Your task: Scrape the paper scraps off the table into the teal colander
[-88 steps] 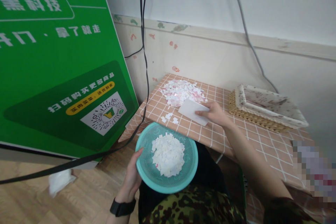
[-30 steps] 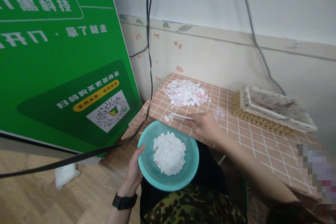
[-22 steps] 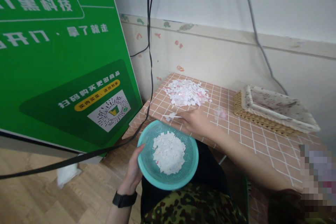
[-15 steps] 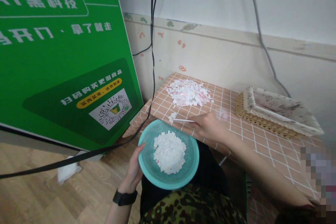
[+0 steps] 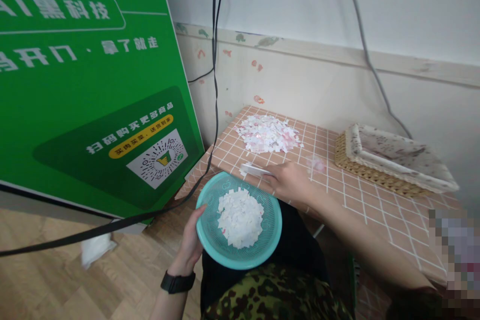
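My left hand [image 5: 192,236] grips the left rim of a turquoise plastic colander [image 5: 275,220], which is tilted a little under the table's front edge. A heap of small white paper scraps [image 5: 240,217] lies in its middle. At the table edge, just above the colander, my right hand [image 5: 290,180] is closed on a thin white card [image 5: 255,170]. A few scraps show by the card's left end. Farther back on the table sits a larger pile of white and pinkish paper scraps [image 5: 268,133]. My right fingertips are partly hidden.
A lined wicker basket [image 5: 390,180] stands at the right on the checked tablecloth [image 5: 360,207]. Pinkish clear plastic [image 5: 317,163] lies behind my right hand. A black cable [image 5: 215,85] hangs beside the green cabinet [image 5: 93,75]. A white bag [image 5: 97,249] is on the floor.
The white card has turned from nearly edge-on to showing more of its flat face, and covers some of the scraps at the edge. The left hand still holds the colander.
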Tool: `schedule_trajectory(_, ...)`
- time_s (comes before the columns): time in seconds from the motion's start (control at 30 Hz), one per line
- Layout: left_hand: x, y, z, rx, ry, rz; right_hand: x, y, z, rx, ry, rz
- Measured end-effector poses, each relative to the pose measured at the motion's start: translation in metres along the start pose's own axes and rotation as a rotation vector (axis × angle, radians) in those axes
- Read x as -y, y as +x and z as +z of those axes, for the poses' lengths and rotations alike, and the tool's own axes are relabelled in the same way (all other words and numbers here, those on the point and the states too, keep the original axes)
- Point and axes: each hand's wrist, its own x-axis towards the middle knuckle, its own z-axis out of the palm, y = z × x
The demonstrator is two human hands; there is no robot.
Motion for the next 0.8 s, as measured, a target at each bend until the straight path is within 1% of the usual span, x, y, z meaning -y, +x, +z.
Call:
schedule_trajectory(0.1, 0.000, 0.000, 0.000, 0.005, -0.009, -0.005, 0.000, -0.013, 0.002, 0.003, 0.068, -0.032)
schedule_trajectory(0.17, 0.000, -0.001, 0.001, 0.008, -0.009, 0.000, -0.002, -0.017, 0.004, -0.012, 0.096, -0.029)
schedule_trajectory(0.3, 0.000, 0.000, 0.000, 0.017, -0.007, 0.012, -0.004, -0.011, 0.006, -0.074, 0.034, 0.034)
schedule_trajectory(0.47, 0.002, 0.003, -0.003, 0.004, -0.015, 0.002, -0.003, -0.004, 0.008, -0.050, 0.010, 0.032)
schedule_trajectory(0.6, 0.003, 0.003, -0.004, 0.009, -0.012, -0.003, -0.003, -0.004, 0.011, -0.089, -0.014, 0.064)
schedule_trajectory(0.7, 0.003, 0.003, -0.003, 0.009, -0.009, -0.005, -0.001, -0.005, 0.013, -0.089, 0.002, 0.035)
schedule_trajectory(0.8, 0.003, 0.003, -0.003, 0.017, -0.016, -0.002, 0.003, -0.008, 0.013, -0.068, 0.055, -0.032)
